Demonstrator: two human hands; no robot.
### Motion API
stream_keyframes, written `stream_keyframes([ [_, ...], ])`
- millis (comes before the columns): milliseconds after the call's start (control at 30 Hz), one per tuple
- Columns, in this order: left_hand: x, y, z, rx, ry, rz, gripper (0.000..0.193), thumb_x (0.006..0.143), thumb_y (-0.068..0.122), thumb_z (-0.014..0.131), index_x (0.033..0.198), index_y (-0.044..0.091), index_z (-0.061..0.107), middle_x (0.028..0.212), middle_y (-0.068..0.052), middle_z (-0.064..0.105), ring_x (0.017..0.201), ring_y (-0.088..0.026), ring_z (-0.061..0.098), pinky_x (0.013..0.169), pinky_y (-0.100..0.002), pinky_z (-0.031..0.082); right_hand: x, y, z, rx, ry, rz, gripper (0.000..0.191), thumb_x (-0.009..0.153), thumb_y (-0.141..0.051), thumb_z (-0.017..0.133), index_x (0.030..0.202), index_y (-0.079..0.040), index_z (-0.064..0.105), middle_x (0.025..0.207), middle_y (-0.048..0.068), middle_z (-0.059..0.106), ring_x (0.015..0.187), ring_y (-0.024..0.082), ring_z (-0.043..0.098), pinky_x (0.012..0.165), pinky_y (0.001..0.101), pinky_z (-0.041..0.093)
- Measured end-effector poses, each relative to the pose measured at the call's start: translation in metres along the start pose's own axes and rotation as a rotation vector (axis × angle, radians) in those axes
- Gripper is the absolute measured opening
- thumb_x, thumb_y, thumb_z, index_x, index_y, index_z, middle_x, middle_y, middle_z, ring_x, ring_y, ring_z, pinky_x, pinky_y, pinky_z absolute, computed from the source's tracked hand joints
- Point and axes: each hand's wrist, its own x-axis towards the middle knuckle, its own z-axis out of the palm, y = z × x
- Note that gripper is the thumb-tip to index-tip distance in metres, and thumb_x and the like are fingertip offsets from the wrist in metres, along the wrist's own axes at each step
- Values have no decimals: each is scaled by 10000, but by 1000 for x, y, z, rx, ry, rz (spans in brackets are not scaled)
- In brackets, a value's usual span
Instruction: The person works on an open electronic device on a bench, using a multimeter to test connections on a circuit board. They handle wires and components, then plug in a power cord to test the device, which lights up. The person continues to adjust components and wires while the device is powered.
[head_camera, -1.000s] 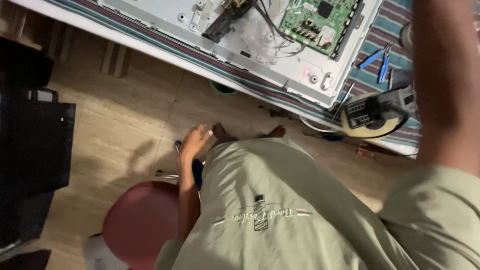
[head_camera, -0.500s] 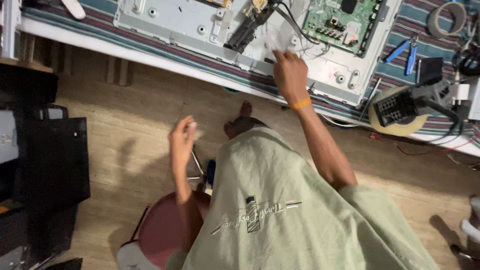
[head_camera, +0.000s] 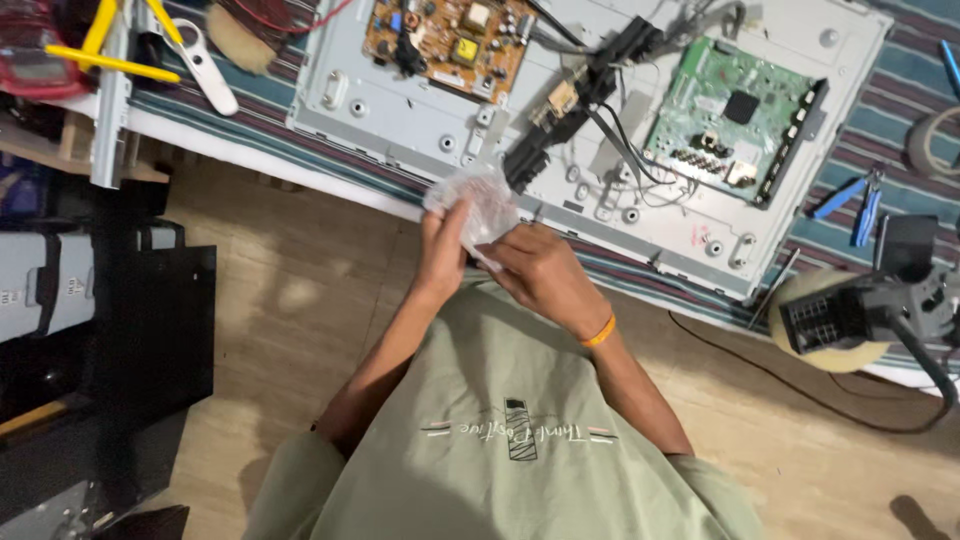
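Your 2 hands, left hand (head_camera: 443, 250) and right hand (head_camera: 540, 272), both grasp 1 crumpled clear plastic bag (head_camera: 475, 205) at the edge of the grey metal panel (head_camera: 400, 105), which carries 2 circuit boards.

bag (head_camera: 478, 205) in both hands, before panel (head_camera: 600, 150) | 2 boards on panel | pliers (head_camera: 850, 205) right of panel

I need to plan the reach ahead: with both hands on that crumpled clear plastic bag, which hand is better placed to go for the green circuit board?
Probably the right hand. It sits on the side of the green circuit board, while the left hand pinches the clear plastic bag further from it and could keep its grip on the bag.
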Motion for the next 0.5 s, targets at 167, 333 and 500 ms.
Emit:
stream_keyframes([
  [167, 54, 60, -33, -198, 82, -28, 344, 1062, 271, 590, 1227, -18, 677, 1109, -109, 745, 977, -192, 732, 843, -363, 595, 47, 3, -16, 43, 30, 31, 155, 907, -187, 790, 989, -63, 746, 898, 82, 707, 831, 283, 654, 775, 401, 510],
  [333, 95, 119, -74, -155, 76, -38, 312, 1035, 242, 634, 1232, 4, 673, 1103, -72, 728, 978, -166, 712, 864, -353, 590, 104, 53, -38, -234, 167, 303, 136, 866, -100, 793, 981, -44, 749, 899, 101, 720, 793, 276, 682, 685, 387, 535],
  [500, 118, 175, -132, 246, 21, 113, 264, 1064, 212, 625, 1225, 11, 682, 1131, -8, 699, 1011, -82, 623, 890, -273, 517, 221, 180, -92, -506, 446, 204, 160, 1070, -115, 754, 964, 4, 771, 788, 116, 720, 631, 182, 653, 587, 314, 484],
])
